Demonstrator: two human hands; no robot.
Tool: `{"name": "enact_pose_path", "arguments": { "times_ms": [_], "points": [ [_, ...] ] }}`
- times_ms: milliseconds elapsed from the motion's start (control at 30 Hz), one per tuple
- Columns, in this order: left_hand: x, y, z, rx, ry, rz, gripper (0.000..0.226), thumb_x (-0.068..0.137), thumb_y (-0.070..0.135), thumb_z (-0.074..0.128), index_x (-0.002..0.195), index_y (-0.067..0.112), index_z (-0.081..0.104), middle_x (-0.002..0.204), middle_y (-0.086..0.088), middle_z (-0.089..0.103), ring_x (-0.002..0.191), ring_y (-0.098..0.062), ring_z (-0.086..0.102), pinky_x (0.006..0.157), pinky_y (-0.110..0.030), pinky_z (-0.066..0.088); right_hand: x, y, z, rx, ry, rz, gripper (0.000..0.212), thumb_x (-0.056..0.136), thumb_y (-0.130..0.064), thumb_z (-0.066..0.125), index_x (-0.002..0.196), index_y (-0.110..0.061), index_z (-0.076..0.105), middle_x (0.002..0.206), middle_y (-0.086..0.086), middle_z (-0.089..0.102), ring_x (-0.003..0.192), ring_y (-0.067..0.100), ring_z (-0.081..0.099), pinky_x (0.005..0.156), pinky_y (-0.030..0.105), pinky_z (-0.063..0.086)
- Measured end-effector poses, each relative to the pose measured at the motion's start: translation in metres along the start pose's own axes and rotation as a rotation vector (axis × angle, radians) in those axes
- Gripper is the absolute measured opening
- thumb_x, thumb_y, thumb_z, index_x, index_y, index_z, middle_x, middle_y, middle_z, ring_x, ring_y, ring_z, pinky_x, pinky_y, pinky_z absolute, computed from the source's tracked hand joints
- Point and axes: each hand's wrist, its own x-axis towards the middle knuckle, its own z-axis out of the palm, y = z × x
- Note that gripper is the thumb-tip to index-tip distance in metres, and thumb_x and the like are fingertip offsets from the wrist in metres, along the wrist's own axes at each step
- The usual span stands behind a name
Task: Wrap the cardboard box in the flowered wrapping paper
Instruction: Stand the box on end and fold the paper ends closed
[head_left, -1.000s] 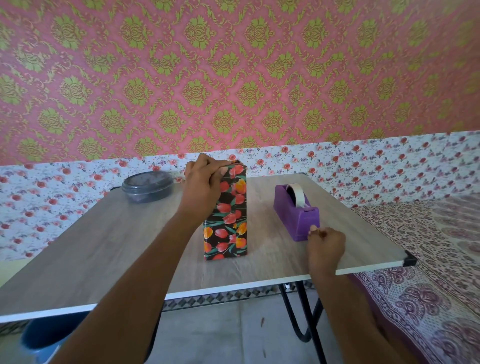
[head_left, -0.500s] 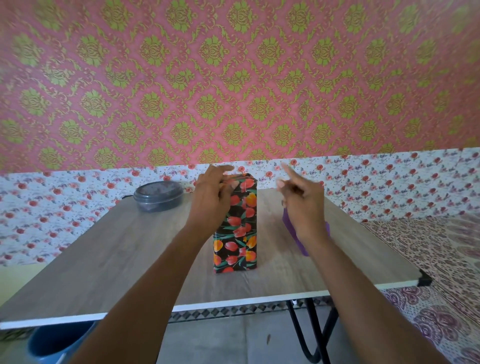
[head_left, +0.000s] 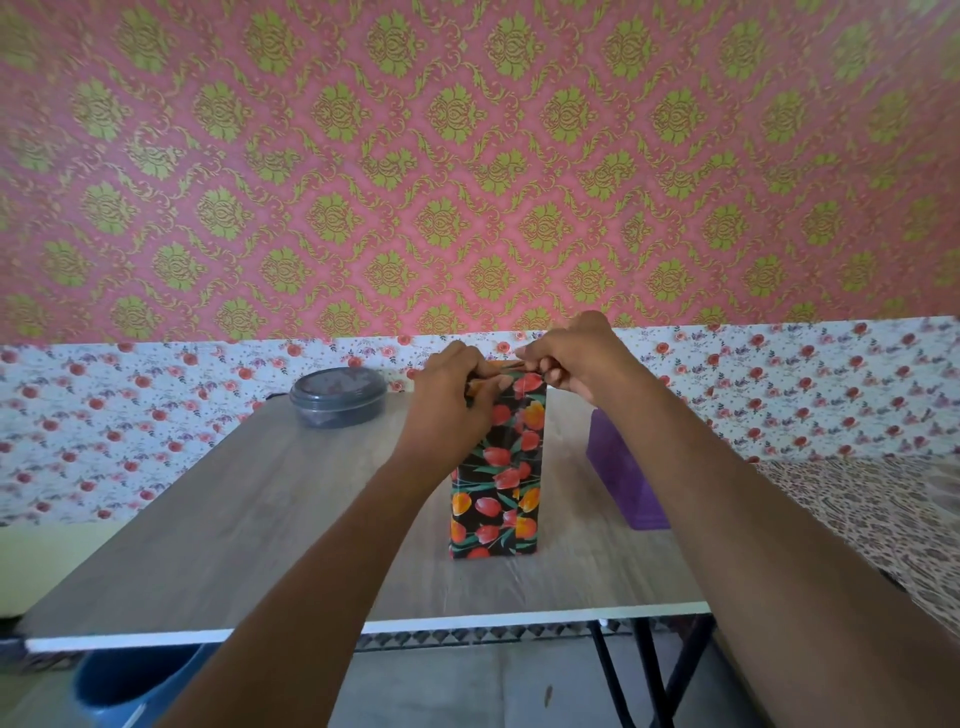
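Up at the top of the standing package, the left hand (head_left: 454, 397) curls its fingers round the upper left corner of the cardboard box (head_left: 497, 512), thumb laid across the fold. The right hand (head_left: 574, 358) comes in from the other side with fingers bent, thumb and forefinger pinching the top rim of the flowered wrapping paper (head_left: 511, 431). Anything thinner between those fingertips is too small to make out. The paper covers every face of the box that shows, so no bare cardboard is visible, and the top face is hidden behind both hands. The box stands upright near the middle of the worktop (head_left: 223, 525), set back from the white near edge, with open wood in front of it and a broad bare stretch to its left. Far back on that side, near the rear edge, sits a grey lidded container (head_left: 337, 397), well apart from the box. To the right, a purple tape dispenser (head_left: 621, 475) stands apart from the box, and the right forearm covers most of it. That arm also hides the near right corner of the worktop. A patterned bed (head_left: 862, 514) lies close along the right side. Beneath the worktop are black legs (head_left: 644, 670) and, at near left, a blue bin (head_left: 130, 680) cut off by the bottom of the frame.
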Motion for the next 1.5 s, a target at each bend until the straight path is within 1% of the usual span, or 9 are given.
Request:
{"name": "enact_pose_path", "arguments": {
  "times_ms": [233,500,600,733,800,933,1133,1333,1500],
  "points": [
    [0.004,0.005,0.005,0.050,-0.048,0.017,0.018,0.093,0.018,0.073,0.082,0.007,0.062,0.084,0.002,0.053,0.079,-0.016,0.046,0.062,-0.012,0.030,0.014,-0.019,-0.013,-0.296,-0.124,0.167,0.017,0.081,0.008,0.078,0.089,0.010,0.064,0.048,0.009,0.062,0.032,0.009,0.046,0.036,0.015,0.037],
    [0.008,0.002,-0.001,0.079,-0.073,0.021,0.020,0.093,0.019,0.073,0.082,0.008,0.061,0.083,-0.001,0.056,0.074,-0.013,0.046,0.061,-0.015,0.028,0.022,-0.026,-0.026,-0.696,-0.094,0.165,0.068,0.061,-0.050,0.096,0.085,0.002,0.060,0.049,0.005,0.065,0.034,0.012,0.035,0.042,0.020,0.031],
    [0.007,0.002,-0.001,0.046,-0.074,0.028,0.019,0.093,0.022,0.073,0.083,0.010,0.063,0.085,-0.001,0.058,0.077,-0.015,0.051,0.061,-0.015,0.034,0.018,-0.009,-0.034,-0.535,-0.149,0.308,0.070,0.062,-0.053,0.093,0.094,-0.006,0.053,0.050,0.003,0.059,0.039,0.010,0.034,0.042,0.020,0.030],
    [0.006,0.008,0.005,0.047,-0.071,0.039,0.018,0.092,0.020,0.073,0.083,0.010,0.063,0.083,0.000,0.058,0.078,-0.016,0.050,0.064,-0.014,0.034,0.012,0.013,-0.045,-0.138,-0.202,0.359,0.039,0.088,-0.016,0.080,0.119,-0.002,0.062,0.080,0.010,0.062,0.059,0.014,0.050,0.043,0.021,0.043],
    [0.006,0.008,0.007,0.051,-0.074,0.028,0.016,0.093,0.021,0.072,0.085,0.010,0.063,0.085,0.001,0.058,0.081,-0.016,0.051,0.065,-0.018,0.035,0.006,0.015,-0.045,-0.029,-0.145,0.264,0.022,0.087,0.001,0.075,0.107,-0.002,0.068,0.089,0.015,0.065,0.068,0.019,0.055,0.049,0.025,0.047],
    [0.004,0.003,0.009,0.057,-0.066,-0.016,0.014,0.095,0.026,0.070,0.094,0.018,0.058,0.093,0.004,0.057,0.088,-0.013,0.051,0.070,-0.017,0.035,-0.006,0.020,-0.036,-0.310,0.056,-0.422,0.024,0.089,0.010,0.067,0.085,-0.011,0.078,0.098,0.010,0.074,0.088,0.018,0.066,0.074,0.035,0.054],
    [0.004,-0.002,0.006,0.074,-0.062,-0.013,0.018,0.094,0.023,0.070,0.094,0.016,0.054,0.094,0.001,0.055,0.086,-0.015,0.051,0.067,-0.012,0.033,-0.020,0.038,-0.019,-0.708,-0.168,-0.874,0.053,0.087,0.022,0.040,0.122,-0.001,0.073,0.121,0.015,0.068,0.115,0.026,0.061,0.104,0.037,0.048],
    [0.006,-0.002,-0.002,-0.014,-0.061,0.010,0.012,0.092,0.008,0.069,0.084,0.005,0.062,0.082,-0.004,0.056,0.074,-0.015,0.048,0.065,-0.026,0.032,-0.012,0.022,-0.026,-1.082,-0.322,-0.966,0.050,0.090,0.019,0.041,0.128,0.002,0.068,0.124,0.018,0.064,0.117,0.035,0.057,0.100,0.046,0.046],
    [0.004,-0.002,-0.008,-0.058,-0.079,-0.039,0.013,0.093,0.006,0.066,0.083,0.011,0.059,0.086,-0.008,0.062,0.080,-0.022,0.056,0.068,-0.031,0.041,-0.016,0.044,-0.034,-0.591,-0.128,-0.666,0.041,0.103,0.000,0.049,0.141,-0.011,0.062,0.138,0.003,0.064,0.128,0.017,0.057,0.111,0.029,0.039]
  ]
}}
